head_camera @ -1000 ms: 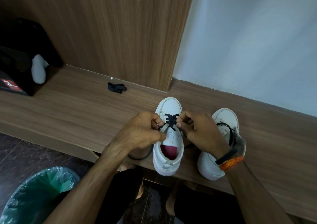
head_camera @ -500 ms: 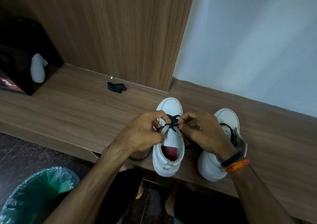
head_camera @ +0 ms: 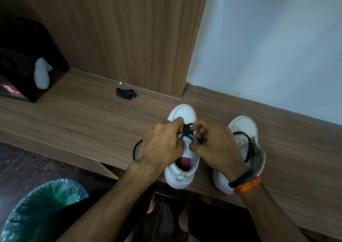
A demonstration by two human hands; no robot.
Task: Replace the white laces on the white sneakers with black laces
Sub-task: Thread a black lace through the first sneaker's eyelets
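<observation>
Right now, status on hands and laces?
Left hand and right hand pinching black lace on left white sneaker. Lower eyelets laced. Nothing obstructing.

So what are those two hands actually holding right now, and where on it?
Both the left hand and right hand pinch the black lace at its crossings over the left sneaker.

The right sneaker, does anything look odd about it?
Yes. The right sneaker has a black lace draped loosely over its opening rather than threaded through its eyelets. Its tongue is flopped outward to the right. Both hands work on the left sneaker.
</observation>
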